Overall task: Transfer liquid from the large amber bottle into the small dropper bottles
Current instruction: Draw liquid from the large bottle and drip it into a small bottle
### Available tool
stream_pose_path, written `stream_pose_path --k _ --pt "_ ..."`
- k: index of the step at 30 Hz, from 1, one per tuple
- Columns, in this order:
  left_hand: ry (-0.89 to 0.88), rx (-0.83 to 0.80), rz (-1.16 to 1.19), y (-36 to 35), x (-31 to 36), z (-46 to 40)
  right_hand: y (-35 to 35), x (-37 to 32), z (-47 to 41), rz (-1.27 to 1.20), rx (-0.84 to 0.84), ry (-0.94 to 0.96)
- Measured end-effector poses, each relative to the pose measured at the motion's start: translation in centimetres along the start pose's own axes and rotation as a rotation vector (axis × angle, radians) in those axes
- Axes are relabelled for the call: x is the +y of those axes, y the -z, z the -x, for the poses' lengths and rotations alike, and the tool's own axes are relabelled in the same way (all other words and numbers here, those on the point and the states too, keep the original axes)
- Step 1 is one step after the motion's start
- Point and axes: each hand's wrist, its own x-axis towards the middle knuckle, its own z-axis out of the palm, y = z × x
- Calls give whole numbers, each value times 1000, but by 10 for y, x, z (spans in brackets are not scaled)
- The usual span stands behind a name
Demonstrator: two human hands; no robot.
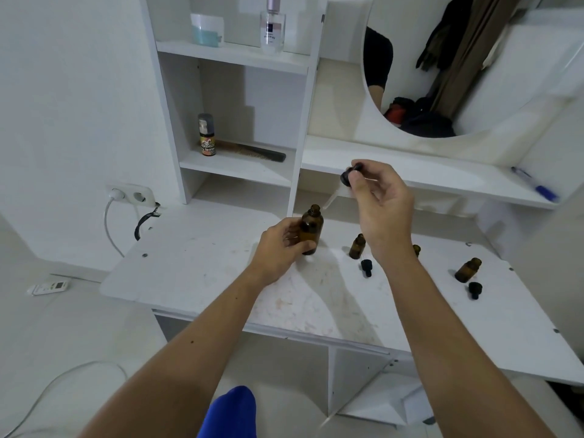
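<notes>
1. The white counter [196, 273] carries every bottle.
2. The large amber bottle [313, 221] stands upright and uncapped on it; the left hand [281, 248] curls round its lower body.
3. Above and right of that bottle's mouth, the right hand [379, 203] pinches a black dropper [347, 177], its glass tube angled toward the neck.
4. Right of the large bottle stand small dropper bottles [357, 246], open.
5. Loose black caps [366, 267] lie beside them.

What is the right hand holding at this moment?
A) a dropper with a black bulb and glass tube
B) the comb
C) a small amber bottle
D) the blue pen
A: the right hand pinches the dropper by its black bulb, glass tube angled down toward the open large amber bottle that the left hand grips.
</notes>
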Motion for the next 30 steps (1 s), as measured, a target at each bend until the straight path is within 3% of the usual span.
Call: stream_pose_path --k 12,25,30 --pt "8 1 -3 0 4 2 -15 -1 -16 -47 -1 -15" --pt "21 2 64 0 1 -1 -32 35 -11 254 -216 -163" --pt "2 6 64 1 -1 -2 -32 47 -1 230 -232 -231"
